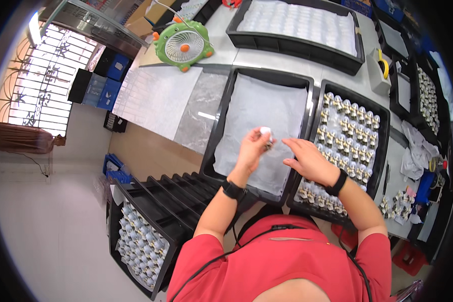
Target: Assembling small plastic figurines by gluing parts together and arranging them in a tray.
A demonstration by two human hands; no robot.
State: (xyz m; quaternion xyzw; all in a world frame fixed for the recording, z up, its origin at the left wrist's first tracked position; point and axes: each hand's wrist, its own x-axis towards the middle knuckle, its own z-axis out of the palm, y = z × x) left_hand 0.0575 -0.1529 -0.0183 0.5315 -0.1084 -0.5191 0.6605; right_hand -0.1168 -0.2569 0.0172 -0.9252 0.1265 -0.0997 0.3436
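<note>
My left hand (250, 151) pinches a small part (266, 134) with a white top and a darker, metallic-looking lower end. It is held above a black tray (220, 113) lined with a thin whitish sheet (267, 100); no parts show on the sheet. Close by on the right, my right hand (311, 160) has its fingers stretched out and holds nothing that I can see. Under my right forearm, a second black tray (385, 153) carries rows of similar small parts (355, 148) with pale tops and brass-coloured bodies.
A green animal-shaped fan (183, 46) stands at the back left. Behind the lined tray is a large black tray (297, 49) of white wrapped rows. A tape dispenser (380, 73) sits at right, loose parts (400, 206) near the right edge. Stacked black trays (171, 201) stand lower left.
</note>
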